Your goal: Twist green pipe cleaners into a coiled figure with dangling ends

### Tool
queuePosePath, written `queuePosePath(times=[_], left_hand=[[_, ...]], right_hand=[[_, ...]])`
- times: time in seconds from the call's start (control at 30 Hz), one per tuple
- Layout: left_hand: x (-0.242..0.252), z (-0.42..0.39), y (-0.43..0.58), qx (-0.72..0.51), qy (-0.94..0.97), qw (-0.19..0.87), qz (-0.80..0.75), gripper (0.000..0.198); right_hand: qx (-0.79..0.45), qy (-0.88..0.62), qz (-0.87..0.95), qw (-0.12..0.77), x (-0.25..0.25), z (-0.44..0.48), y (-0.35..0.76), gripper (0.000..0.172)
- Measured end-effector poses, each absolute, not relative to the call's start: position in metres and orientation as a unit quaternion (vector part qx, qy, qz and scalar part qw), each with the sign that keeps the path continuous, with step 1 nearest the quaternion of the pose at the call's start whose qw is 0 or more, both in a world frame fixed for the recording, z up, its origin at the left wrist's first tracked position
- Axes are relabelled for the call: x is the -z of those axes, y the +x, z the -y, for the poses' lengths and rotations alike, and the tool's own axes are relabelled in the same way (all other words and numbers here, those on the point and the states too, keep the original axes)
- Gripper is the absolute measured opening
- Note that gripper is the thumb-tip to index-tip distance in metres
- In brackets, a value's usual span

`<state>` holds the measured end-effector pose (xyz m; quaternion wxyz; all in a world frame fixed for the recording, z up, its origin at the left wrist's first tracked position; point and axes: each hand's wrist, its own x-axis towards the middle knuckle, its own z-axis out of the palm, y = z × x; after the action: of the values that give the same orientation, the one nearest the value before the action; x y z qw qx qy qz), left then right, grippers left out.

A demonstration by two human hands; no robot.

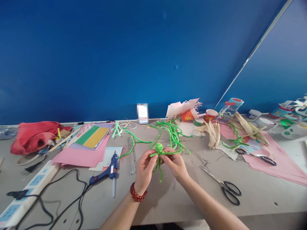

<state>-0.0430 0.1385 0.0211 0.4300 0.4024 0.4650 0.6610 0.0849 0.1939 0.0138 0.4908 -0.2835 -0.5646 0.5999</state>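
Note:
My left hand (144,169) and my right hand (174,163) meet above the table, both holding a small green pipe-cleaner figure (158,156). It has a round coiled head, outstretched arms and dangling legs. A red beaded bracelet (138,192) circles my left wrist. Loose green pipe cleaners (172,135) lie in a tangle just beyond my hands. A steel ruler (131,155) and a blue hot glue gun (112,169) lie to the left of my left hand. Silver scissors (226,188) lie to the right of my right hand.
A finished pale green pipe-cleaner figure (116,129) stands at the back. Pink paper (81,156), corn husks (213,134), paper cups (189,114), a second pair of scissors (256,157), a red cloth (33,137) and a power strip (28,188) with black cords surround the work area.

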Motion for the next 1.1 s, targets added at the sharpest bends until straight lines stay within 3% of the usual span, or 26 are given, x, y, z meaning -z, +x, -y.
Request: queuePosePath(times=[0.27, 0.47, 0.7, 1.1], left_hand=[[-0.018, -0.142, -0.045, -0.682, 0.335, 0.486, -0.432, 0.017], [-0.026, -0.143, -0.044, -0.666, 0.258, 0.590, -0.377, 0.019], [-0.031, -0.144, -0.046, -0.640, 0.256, 0.637, -0.345, 0.019], [-0.024, -0.143, -0.043, -0.653, 0.298, 0.577, -0.389, 0.020]], right_hand=[[-0.594, -0.275, 0.591, 0.471, -0.010, -0.194, 0.086, 0.028], [-0.654, -0.260, 0.554, 0.446, -0.020, -0.188, 0.085, 0.032], [-0.723, -0.256, 0.496, 0.406, -0.020, -0.186, 0.085, 0.035], [-0.725, -0.268, 0.465, 0.432, -0.014, -0.193, 0.085, 0.029]])
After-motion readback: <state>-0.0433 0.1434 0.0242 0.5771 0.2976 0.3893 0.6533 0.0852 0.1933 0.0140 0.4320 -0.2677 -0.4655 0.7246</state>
